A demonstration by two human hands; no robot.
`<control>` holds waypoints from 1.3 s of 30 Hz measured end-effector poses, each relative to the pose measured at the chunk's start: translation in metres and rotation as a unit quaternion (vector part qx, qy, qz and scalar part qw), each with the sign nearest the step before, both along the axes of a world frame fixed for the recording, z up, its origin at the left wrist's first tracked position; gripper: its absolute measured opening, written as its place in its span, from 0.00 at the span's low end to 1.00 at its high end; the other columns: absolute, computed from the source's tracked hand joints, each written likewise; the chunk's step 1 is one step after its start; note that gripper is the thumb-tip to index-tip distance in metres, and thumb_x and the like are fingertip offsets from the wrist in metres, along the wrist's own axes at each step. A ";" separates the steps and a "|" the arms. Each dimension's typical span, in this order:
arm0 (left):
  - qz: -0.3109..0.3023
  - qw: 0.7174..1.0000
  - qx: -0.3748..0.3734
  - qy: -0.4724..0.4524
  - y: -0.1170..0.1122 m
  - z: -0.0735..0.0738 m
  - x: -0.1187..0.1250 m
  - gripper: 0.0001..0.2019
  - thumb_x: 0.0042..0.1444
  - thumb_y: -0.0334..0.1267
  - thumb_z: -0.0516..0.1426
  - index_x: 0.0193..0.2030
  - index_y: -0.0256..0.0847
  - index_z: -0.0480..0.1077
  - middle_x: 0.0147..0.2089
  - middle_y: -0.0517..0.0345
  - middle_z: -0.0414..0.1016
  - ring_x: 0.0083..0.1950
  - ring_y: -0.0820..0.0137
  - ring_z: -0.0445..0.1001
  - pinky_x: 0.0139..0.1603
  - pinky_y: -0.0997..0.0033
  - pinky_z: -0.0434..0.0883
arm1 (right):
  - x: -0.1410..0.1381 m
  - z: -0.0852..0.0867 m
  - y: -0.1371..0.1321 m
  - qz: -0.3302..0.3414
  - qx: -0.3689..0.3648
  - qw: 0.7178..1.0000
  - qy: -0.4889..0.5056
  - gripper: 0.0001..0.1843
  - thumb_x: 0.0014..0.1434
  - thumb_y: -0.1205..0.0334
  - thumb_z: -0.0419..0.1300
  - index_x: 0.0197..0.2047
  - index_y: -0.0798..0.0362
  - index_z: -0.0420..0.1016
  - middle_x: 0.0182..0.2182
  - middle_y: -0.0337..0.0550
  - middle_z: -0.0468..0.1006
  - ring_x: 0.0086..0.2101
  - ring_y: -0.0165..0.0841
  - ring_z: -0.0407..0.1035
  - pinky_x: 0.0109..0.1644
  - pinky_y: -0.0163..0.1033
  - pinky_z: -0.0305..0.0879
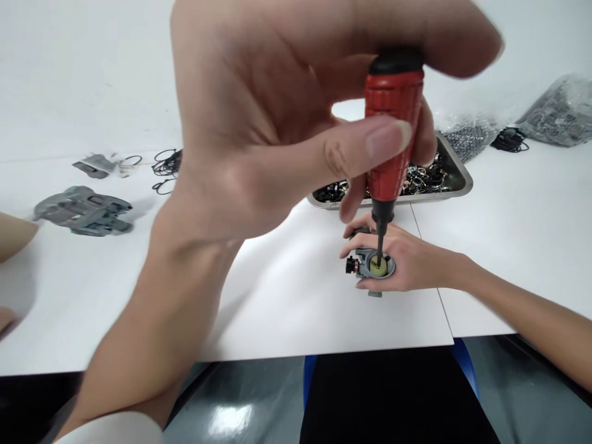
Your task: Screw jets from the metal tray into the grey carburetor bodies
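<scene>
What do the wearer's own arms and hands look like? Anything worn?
The left hand and right hand are ungloved; no ring, watch or bracelet shows. The thumbnail on the left hand extends slightly past the fingertip. A plain white sleeve edges in low on the left arm; the right arm is bare throughout the view.

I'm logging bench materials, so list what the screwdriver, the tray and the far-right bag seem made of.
Screwdriver handle: probably hard plastic, smooth red with moulded grooves; shaft: likely metal, thin and dark. Tray: likely bare metal, perhaps stainless, from its shiny grey rim. Bag: apparently clear plastic film, transparent and wrinkled.
</scene>
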State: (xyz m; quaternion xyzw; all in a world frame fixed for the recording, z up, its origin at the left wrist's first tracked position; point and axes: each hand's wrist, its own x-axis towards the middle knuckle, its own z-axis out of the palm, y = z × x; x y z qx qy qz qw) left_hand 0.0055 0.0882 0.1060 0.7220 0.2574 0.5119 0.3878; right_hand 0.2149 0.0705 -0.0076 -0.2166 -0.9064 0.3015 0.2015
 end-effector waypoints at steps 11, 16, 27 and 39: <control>-0.101 0.990 0.100 0.009 -0.001 0.000 0.011 0.39 0.63 0.70 0.49 0.49 0.29 0.76 0.55 0.45 0.78 0.51 0.46 0.83 0.52 0.43 0.82 | 0.000 -0.004 0.001 -0.003 -0.005 1.000 -0.003 0.20 0.60 0.57 0.68 0.55 0.47 0.75 0.58 0.50 0.68 0.62 0.44 0.62 0.69 0.57 0.61; -0.086 0.983 0.161 0.024 0.002 -0.004 0.010 0.35 0.66 0.67 0.47 0.57 0.37 0.76 0.53 0.54 0.79 0.62 0.40 0.76 0.55 0.41 0.81 | 0.000 -0.001 0.000 -0.003 -0.006 1.000 -0.006 0.19 0.60 0.57 0.68 0.54 0.47 0.75 0.58 0.50 0.68 0.62 0.44 0.62 0.69 0.55 0.62; -0.022 0.990 0.141 -0.009 0.036 -0.028 -0.020 0.46 0.61 0.66 0.22 0.75 0.51 0.57 0.68 0.55 0.66 0.64 0.41 0.68 0.41 0.59 0.77 | 0.000 -0.003 0.001 0.000 -0.009 1.000 -0.001 0.19 0.60 0.57 0.68 0.54 0.47 0.75 0.59 0.50 0.68 0.62 0.45 0.62 0.69 0.57 0.62; -0.057 0.996 0.064 -0.003 -0.005 0.003 0.009 0.45 0.61 0.73 0.38 0.46 0.35 0.81 0.47 0.55 0.82 0.47 0.55 0.84 0.42 0.59 0.82 | -0.001 -0.007 -0.001 -0.005 -0.012 1.000 0.001 0.21 0.59 0.57 0.69 0.55 0.46 0.75 0.59 0.50 0.68 0.63 0.45 0.61 0.70 0.58 0.60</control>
